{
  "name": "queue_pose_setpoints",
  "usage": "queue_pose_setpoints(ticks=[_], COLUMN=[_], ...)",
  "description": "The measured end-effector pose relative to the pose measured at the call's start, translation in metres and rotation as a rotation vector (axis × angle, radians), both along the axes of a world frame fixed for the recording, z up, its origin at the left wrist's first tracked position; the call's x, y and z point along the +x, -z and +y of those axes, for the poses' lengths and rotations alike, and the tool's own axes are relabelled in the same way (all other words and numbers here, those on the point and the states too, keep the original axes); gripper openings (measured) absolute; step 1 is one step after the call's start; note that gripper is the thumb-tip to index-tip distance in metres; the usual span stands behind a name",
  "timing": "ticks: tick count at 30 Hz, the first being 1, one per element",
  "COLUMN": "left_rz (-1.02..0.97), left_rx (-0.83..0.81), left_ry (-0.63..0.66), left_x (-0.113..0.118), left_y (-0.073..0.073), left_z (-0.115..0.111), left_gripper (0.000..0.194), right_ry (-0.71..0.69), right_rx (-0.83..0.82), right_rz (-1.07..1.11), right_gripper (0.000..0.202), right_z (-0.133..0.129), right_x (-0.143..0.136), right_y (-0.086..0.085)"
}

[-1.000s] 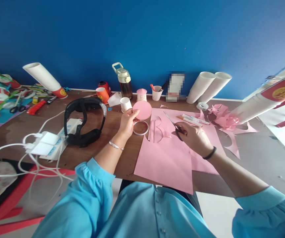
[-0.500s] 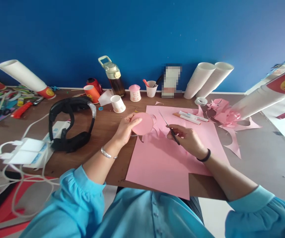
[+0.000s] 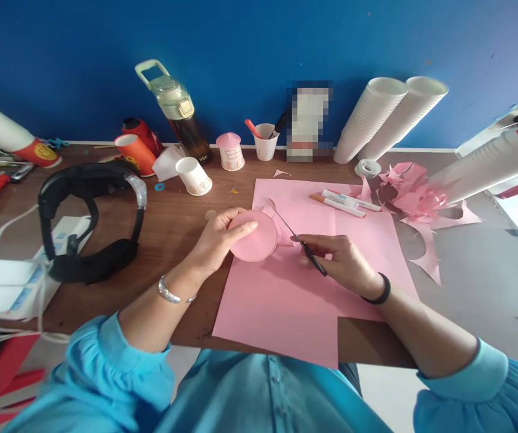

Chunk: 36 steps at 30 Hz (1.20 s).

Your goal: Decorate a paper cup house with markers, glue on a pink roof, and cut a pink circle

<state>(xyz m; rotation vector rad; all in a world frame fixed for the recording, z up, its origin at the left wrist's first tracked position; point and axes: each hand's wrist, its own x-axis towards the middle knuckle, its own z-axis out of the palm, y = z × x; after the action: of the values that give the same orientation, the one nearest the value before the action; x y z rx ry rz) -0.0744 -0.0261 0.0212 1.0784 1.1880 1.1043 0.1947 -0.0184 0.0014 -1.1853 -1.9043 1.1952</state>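
Between the thumb and fingers of my left hand [image 3: 223,237] is a round pink paper disc [image 3: 256,240], its flat face turned up toward me. My right hand [image 3: 340,258] is closed around the black handle of a pair of scissors [image 3: 310,254]. The thin metal blades point up and left, close to the disc's right edge; I cannot tell whether they touch it. Both hands are over a large pink paper sheet [image 3: 281,319] on the brown table. A curled pink strip shows behind the disc.
Markers [image 3: 340,203] lie on the sheet. Behind stand a paper cup [image 3: 193,176], a pink-roofed cup house [image 3: 231,153], a pen cup [image 3: 265,144], a bottle [image 3: 182,120] and cup stacks [image 3: 371,117]. Pink scraps [image 3: 410,189] are at right, a black headset [image 3: 92,222] at left.
The scissors' blades have come nearer the disc's right edge and tilt further left. My left hand has turned the disc slightly and lowered it. The view has shifted closer to the table.
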Motion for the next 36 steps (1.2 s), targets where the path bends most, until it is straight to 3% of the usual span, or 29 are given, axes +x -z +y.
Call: queue_pose_setpoints(ticks=[4,14,21,25,29,33,36], left_rz=[0.033,0.051,0.067,0.031,-0.063,-0.11,-0.099], left_rx=[0.022,0.041,0.025,0.05,0.13,0.088,0.081], left_ry=[0.001,0.033,0.036,-0.074,-0.207,-0.157,-0.138], left_x=[0.001,0.005,0.003,-0.003,-0.007,-0.004,-0.001], left_y=[-0.001,-0.002,0.001,-0.001,-0.004,-0.003,-0.002], left_z=[-0.002,-0.004,-0.004,-0.001,0.004,0.005,0.005], left_gripper=[0.027,0.028,0.031,0.027,0.024,0.026,0.027], right_ry=[-0.016,-0.02,-0.008,0.079,0.205,0.247,0.267], right_rx=[-0.052,0.189,0.141,0.165,0.317,0.447,0.451], right_rz=[0.015,-0.124,-0.105,-0.117,-0.257,-0.443,-0.483], right_gripper=[0.042,0.039,0.034,0.034,0.032,0.031,0.024], right_z=[-0.004,-0.01,-0.01,-0.008,0.0,0.01,0.012], right_x=[-0.002,-0.007,-0.005,-0.002,0.004,0.015,0.02], right_y=[0.001,-0.004,-0.003,-0.002,0.0,-0.003,-0.01])
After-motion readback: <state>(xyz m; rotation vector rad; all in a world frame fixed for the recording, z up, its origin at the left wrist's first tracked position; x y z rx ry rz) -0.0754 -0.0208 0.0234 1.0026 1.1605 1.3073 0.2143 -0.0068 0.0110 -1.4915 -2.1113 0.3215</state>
